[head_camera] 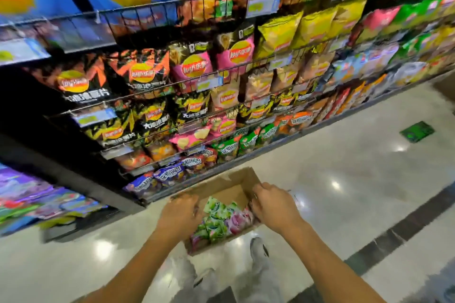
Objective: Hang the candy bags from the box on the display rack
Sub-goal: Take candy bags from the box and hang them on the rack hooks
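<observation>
Both hands on the open box, no candy bag picked out yet.

Low in the middle of the frame, the cardboard box (222, 188) sits at the foot of the snack shelves (197, 96), its flaps open and the green and pink candy bags (221, 219) heaped inside. The left hand (181, 214) curls over the box's left edge and the right hand (273, 206) closes on its right rim or flap; whether either also pinches a bag I cannot tell. This looks like the opening or steadying step. Next, one bag must be lifted clear by its top, and a free hook found; none shows plainly among the blurred shelves.
</observation>
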